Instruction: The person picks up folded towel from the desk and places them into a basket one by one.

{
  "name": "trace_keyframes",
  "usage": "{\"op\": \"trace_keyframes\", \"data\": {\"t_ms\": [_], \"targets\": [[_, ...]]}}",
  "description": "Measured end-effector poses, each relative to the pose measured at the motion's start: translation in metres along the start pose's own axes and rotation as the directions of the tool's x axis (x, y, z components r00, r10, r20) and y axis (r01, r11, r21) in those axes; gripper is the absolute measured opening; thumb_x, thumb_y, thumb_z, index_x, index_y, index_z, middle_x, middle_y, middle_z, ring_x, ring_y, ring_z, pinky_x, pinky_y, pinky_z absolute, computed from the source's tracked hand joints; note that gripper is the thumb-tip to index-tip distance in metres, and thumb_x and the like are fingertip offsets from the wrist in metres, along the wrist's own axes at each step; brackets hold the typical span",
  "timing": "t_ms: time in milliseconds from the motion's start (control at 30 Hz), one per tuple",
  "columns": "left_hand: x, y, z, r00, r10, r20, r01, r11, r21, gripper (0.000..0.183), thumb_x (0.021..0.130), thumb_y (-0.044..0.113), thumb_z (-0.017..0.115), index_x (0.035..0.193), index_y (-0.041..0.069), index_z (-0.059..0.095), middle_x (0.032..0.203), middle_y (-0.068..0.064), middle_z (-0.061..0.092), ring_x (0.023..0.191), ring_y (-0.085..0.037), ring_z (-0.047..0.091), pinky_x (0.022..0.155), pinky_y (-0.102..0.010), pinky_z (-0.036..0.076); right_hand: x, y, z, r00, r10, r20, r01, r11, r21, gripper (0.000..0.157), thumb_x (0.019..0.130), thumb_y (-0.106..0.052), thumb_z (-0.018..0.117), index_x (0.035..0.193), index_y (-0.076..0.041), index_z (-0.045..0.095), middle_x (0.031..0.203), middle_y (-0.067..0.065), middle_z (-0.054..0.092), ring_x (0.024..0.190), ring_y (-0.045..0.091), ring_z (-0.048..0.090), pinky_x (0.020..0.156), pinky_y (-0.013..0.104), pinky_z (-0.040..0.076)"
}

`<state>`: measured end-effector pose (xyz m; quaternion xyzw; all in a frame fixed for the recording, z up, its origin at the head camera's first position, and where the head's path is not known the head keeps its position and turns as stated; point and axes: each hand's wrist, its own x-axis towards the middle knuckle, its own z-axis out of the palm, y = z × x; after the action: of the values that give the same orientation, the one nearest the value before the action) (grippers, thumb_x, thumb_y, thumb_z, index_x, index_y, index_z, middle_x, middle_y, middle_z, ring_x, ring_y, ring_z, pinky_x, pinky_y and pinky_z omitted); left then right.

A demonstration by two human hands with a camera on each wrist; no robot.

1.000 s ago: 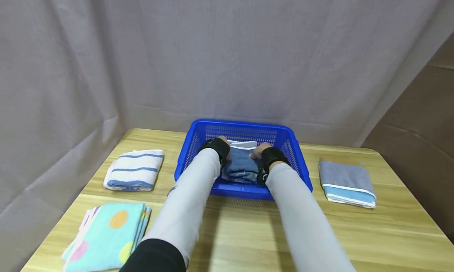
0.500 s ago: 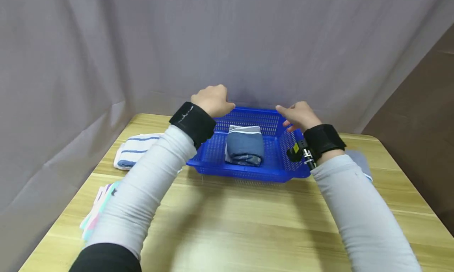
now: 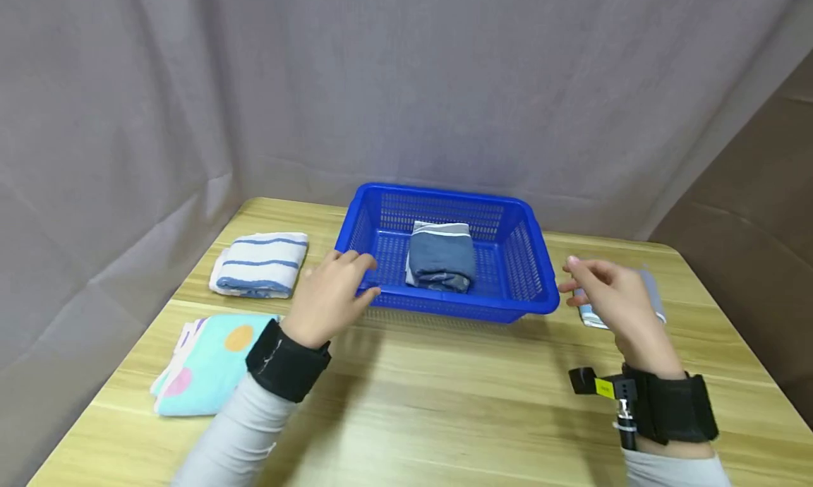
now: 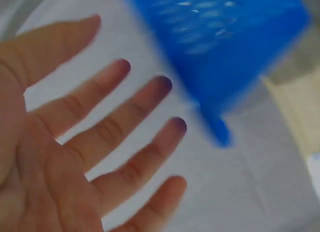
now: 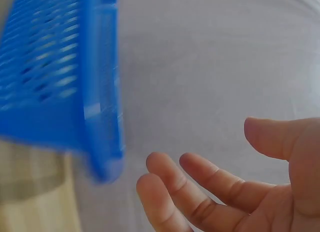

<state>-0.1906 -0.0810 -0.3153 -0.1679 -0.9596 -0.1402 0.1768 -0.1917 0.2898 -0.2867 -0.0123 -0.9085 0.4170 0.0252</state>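
Note:
A blue plastic basket (image 3: 444, 302) with slotted walls stands at the back middle of the table, and a folded dark blue towel (image 3: 441, 254) lies on its floor. My left hand (image 3: 330, 296) is held at the basket's near left corner, overlapping the rim in the head view. In the left wrist view its fingers (image 4: 115, 132) are spread, with nothing in them. My right hand (image 3: 610, 296) is off the basket's right side, thumb and fingers apart and holding nothing. Behind it, a folded grey and light blue towel (image 3: 654, 296) is partly hidden.
On the left of the wooden table (image 3: 432, 402) lie a folded white towel (image 3: 260, 261) with blue stripes and, nearer, a folded turquoise towel (image 3: 206, 367) with coloured dots, partly covered by the left wrist. A grey curtain (image 3: 444, 85) hangs behind the table.
Both hands have let go of the dark blue towel, risen out of the basket, and moved apart and back toward the body. The towel stays in the basket.

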Motion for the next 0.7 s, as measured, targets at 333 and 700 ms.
{"op": "trace_keyframes", "data": {"t_ms": [333, 700], "targets": [[-0.004, -0.019, 0.019, 0.981, 0.186, -0.049, -0.187, 0.982, -0.018, 0.023, 0.084, 0.01, 0.078, 0.106, 0.008, 0.073, 0.1, -0.007, 0.073, 0.094, -0.028, 0.063, 0.078, -0.04, 0.056, -0.019, 0.047, 0.004, 0.994, 0.101, 0.03, -0.098, 0.992, -0.081, 0.068, 0.104, -0.049, 0.04, 0.136, 0.01, 0.05, 0.106, 0.018, 0.07, 0.074, 0.006, 0.063, 0.072, 0.023, 0.049], [-0.002, -0.024, 0.019, 0.989, 0.144, -0.033, -0.146, 0.988, -0.045, 0.022, 0.085, 0.005, 0.076, 0.106, 0.008, 0.075, 0.098, -0.008, 0.071, 0.092, -0.029, 0.062, 0.076, -0.041, 0.056, -0.011, 0.069, 0.015, 0.988, 0.131, 0.086, -0.126, 0.99, -0.062, 0.064, 0.104, -0.046, 0.043, 0.134, 0.01, 0.051, 0.109, 0.02, 0.07, 0.083, 0.011, 0.065, 0.076, 0.028, 0.053]]}}
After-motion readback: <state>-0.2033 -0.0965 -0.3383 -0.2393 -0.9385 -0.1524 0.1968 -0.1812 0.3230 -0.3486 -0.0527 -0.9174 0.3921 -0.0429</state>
